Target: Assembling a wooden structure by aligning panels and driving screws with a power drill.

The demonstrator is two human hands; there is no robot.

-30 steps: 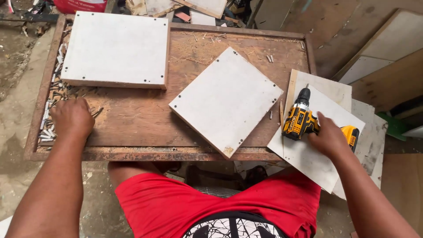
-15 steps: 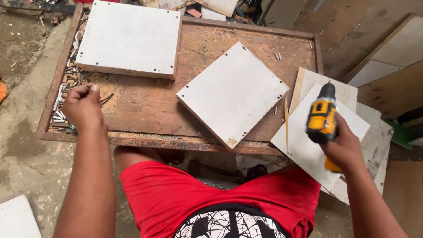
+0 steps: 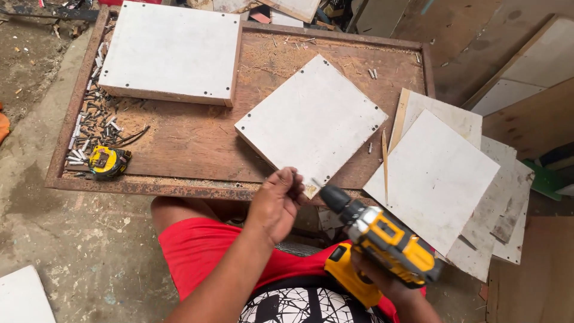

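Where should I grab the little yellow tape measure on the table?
Probably from straight above, pinching the tape measure across its two flat sides. It lies alone by the table's near rim, with loose screws just behind it, so the top is the open way in.

yellow-black cordless drill (image 3: pixel 382 245) held tilted, chuck pointing up-left.
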